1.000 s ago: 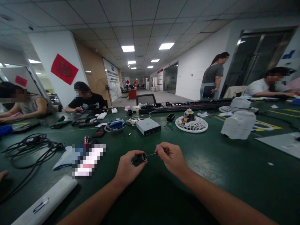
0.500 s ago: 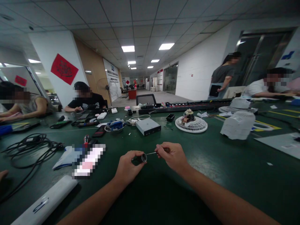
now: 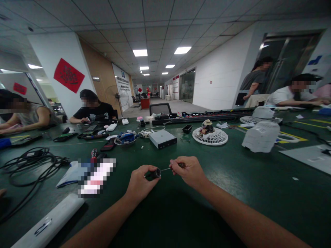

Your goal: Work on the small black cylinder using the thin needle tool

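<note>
My left hand (image 3: 141,182) is closed around a small dark cylinder (image 3: 156,173), thumb and fingers on its sides, with its ringed round end turned to the right. In my right hand (image 3: 188,171) is a screwdriver (image 3: 166,169), its handle mostly covered by my fingers. The thin metal shaft points left, and its tip is at or very near the cylinder's ringed end; I cannot tell whether it goes inside. Beyond my hands lies a grey optical disc drive (image 3: 162,138).
A white fan grille with a motor (image 3: 210,137) and a white plastic housing (image 3: 261,136) stand to the right. Leftward are black cables (image 3: 33,163), a plastic bag (image 3: 71,174) and a long white case (image 3: 51,220). Other people sit around the green table (image 3: 207,220).
The whole view has shifted slightly. My hands keep the same grips, with the screwdriver still at the cylinder's end. The standing person at the right has moved a little further right.
</note>
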A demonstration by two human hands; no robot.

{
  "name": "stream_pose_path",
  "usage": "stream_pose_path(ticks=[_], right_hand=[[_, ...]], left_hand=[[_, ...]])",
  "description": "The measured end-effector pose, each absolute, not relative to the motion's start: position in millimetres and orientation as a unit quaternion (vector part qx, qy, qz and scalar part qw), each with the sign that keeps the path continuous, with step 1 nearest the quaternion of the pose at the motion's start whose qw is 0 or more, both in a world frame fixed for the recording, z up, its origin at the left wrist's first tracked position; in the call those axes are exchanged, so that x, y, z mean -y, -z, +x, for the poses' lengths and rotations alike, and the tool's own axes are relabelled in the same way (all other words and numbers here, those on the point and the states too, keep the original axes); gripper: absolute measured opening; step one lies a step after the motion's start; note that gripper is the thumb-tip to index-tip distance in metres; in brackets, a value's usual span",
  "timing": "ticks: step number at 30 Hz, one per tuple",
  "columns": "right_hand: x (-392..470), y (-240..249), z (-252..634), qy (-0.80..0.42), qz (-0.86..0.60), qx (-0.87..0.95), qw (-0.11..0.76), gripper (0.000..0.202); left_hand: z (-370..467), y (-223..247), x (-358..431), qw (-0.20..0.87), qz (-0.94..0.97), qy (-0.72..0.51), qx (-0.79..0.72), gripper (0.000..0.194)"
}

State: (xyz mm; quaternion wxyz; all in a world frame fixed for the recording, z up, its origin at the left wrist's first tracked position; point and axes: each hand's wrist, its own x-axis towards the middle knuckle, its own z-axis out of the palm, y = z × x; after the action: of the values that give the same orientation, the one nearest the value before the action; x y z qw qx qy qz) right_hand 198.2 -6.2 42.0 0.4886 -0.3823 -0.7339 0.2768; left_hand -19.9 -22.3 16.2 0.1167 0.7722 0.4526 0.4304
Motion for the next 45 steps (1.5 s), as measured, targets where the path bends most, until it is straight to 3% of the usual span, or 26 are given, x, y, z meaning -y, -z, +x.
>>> stream_pose_path(ticks=[3, 7, 10, 19, 21, 25, 28, 31, 41, 45], right_hand=[[6, -40, 197, -0.329, -0.379, 0.725, 0.472, 0.035], [7, -39, 195, -0.272, -0.389, 0.741, 0.476, 0.033], [7, -40, 196, -0.293, -0.389, 0.744, 0.457, 0.035], [16, -45, 198, -0.033, -0.324, 0.815, 0.479, 0.029], [21, -49, 196, -0.032, -0.291, 0.861, 0.415, 0.026], [30, -51, 184, -0.061, -0.273, 0.946, 0.167, 0.028], [32, -48, 175, -0.078, -0.301, 0.946, 0.089, 0.026], [29, -44, 175, -0.068, -0.325, 0.937, 0.109, 0.014], [13, -37, 185, -0.084, -0.446, 0.867, 0.207, 0.015], [12, -35, 186, -0.072, -0.406, 0.881, 0.233, 0.015]], left_hand=[[-19, -17, 23, 0.12, 0.778, -0.419, -0.452, 0.021], [-18, -20, 25, 0.12, 0.777, -0.414, -0.459, 0.022], [-17, -21, 24, 0.121, 0.777, -0.406, -0.465, 0.022], [-19, -15, 16, 0.092, 0.776, -0.331, -0.529, 0.025], [-20, -13, 15, 0.092, 0.771, -0.333, -0.536, 0.026], [-21, -11, 14, 0.098, 0.763, -0.333, -0.546, 0.029], [-21, -10, 13, 0.1, 0.762, -0.332, -0.547, 0.031], [-22, -9, 13, 0.103, 0.768, -0.329, -0.54, 0.034], [-23, -3, 14, 0.085, 0.78, -0.283, -0.552, 0.047], [-24, -2, 12, 0.087, 0.78, -0.284, -0.551, 0.03]])
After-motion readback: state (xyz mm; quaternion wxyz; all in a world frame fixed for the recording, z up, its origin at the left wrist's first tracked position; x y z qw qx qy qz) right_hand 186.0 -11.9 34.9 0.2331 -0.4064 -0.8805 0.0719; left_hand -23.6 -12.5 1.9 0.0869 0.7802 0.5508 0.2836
